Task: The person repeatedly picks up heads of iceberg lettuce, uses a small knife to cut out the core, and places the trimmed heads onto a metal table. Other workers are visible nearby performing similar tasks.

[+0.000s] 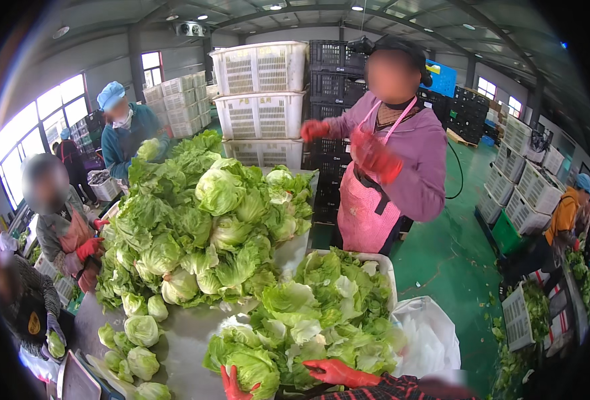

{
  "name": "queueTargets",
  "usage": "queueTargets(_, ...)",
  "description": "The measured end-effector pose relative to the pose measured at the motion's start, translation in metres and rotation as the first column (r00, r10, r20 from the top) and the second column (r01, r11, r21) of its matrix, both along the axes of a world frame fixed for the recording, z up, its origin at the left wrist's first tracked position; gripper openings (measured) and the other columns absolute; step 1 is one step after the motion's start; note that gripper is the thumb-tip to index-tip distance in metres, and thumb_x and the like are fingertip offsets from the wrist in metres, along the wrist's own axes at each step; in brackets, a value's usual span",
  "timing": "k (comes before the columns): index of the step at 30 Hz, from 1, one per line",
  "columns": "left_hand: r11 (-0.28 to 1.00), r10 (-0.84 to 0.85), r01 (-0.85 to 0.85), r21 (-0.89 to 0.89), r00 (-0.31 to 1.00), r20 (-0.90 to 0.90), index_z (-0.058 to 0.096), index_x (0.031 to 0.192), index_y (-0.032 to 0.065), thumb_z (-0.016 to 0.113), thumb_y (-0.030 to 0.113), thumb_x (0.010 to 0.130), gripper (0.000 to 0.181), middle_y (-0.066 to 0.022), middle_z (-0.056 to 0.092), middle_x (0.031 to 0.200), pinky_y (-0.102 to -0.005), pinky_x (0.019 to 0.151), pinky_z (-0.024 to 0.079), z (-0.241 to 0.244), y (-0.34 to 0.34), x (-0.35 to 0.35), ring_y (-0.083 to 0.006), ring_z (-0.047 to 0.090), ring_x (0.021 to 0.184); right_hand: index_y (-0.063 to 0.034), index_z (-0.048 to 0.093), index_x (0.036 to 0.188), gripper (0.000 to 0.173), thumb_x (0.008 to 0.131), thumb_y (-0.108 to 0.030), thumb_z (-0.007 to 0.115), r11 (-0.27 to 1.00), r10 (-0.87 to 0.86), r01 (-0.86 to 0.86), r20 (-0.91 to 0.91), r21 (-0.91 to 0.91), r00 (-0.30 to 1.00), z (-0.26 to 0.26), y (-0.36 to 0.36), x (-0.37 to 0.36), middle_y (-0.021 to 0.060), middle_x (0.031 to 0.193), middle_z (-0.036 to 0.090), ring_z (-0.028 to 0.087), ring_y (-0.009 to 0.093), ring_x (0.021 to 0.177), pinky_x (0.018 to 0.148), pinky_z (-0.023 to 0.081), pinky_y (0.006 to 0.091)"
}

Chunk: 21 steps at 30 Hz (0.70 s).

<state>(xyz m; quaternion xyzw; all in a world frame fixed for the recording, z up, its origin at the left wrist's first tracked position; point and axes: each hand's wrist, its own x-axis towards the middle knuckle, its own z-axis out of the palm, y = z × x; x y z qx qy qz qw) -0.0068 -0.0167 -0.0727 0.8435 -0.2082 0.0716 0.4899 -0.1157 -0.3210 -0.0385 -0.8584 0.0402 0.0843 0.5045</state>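
Note:
At the bottom of the view my left hand (235,384), in a red rubber glove, grips the side of a head of lettuce (254,369). My right hand (339,373), gloved the same way, is just to the right of that head, above loose lettuce leaves (320,327). Something dark shows between its fingers; whether it is a small tool or a shadow is unclear. The leaves heap up over a white crate (390,280). Beyond them a large pile of untrimmed lettuces (190,225) covers the metal table (187,332). Several trimmed heads (141,331) lie at its left front.
A co-worker in a pink apron (367,210) stands across the table; others (64,210) work along its left side. A white plastic bag (427,332) is beside the crate. What looks like a scale (82,377) sits at lower left. Stacked white crates (260,95) and black crates (332,100) rise behind.

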Motion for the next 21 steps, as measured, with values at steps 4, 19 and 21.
queueTargets(4,0.941,-0.022,-0.113,-0.318,0.919,-0.393,0.041,0.141,0.0049,0.075,0.007,0.074,0.075,-0.0202,0.039,0.141,-0.0411,0.096,0.048,0.042,-0.018,-0.002,-0.0336,0.049,0.12,-0.0167,0.054,0.133,0.044,0.091,-0.026,0.062,0.998,0.015,-0.018,-0.045,-0.061,0.999,-0.004,-0.006,0.008,0.0087,0.112,0.068,0.066,0.019,0.099,0.084,0.05,0.0309)
queueTargets(19,0.864,-0.146,-0.19,-0.467,0.793,-0.592,0.033,0.145,0.0033,0.049,-0.004,0.077,0.071,-0.0221,0.035,0.142,-0.043,0.1,0.045,0.019,0.005,0.008,-0.0341,0.042,0.127,-0.0205,0.052,0.134,0.047,0.09,-0.033,0.059,0.992,0.046,-0.053,-0.061,-0.115,0.997,-0.008,0.021,0.021,0.0148,0.113,0.065,0.065,0.03,0.096,0.081,0.05,0.0355)
queueTargets(21,0.993,-0.071,0.067,-0.096,0.997,-0.042,0.039,0.143,0.0049,0.049,-0.003,0.076,0.068,-0.0249,0.037,0.141,-0.0456,0.098,0.046,0.019,0.004,0.0,-0.0381,0.043,0.126,-0.0207,0.052,0.134,0.046,0.09,-0.033,0.059,0.988,0.056,-0.062,-0.042,-0.144,0.998,-0.01,0.025,0.022,0.0149,0.113,0.065,0.065,0.031,0.095,0.08,0.051,0.036)
